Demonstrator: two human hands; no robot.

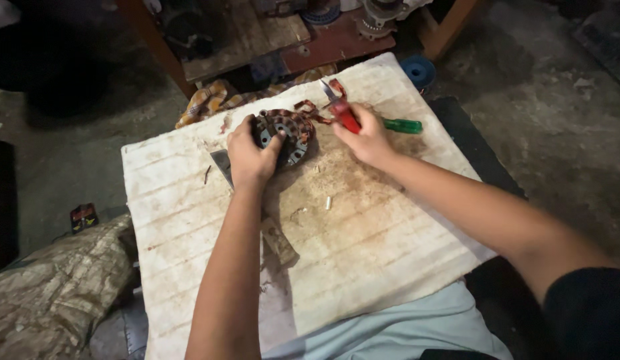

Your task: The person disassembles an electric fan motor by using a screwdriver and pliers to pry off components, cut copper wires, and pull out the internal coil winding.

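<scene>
Head view: the left hand (pixel 251 155) clamps its fingers over the round stator (pixel 285 135) at the far middle of the stained board (pixel 363 253) — the right hand (pixel 368 139), just right, grips red-handled cutters (pixel 343 112) whose long axis points far-left toward the copper windings (pixel 308 109).

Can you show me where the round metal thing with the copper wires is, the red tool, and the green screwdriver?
Round wire-wound part (pixel 291 133): head view, on its copper windings.
Red-handled tool (pixel 346 119): head view, on the red handle above the right hand.
Green screwdriver (pixel 403 125): head view, on the green handle.
</scene>
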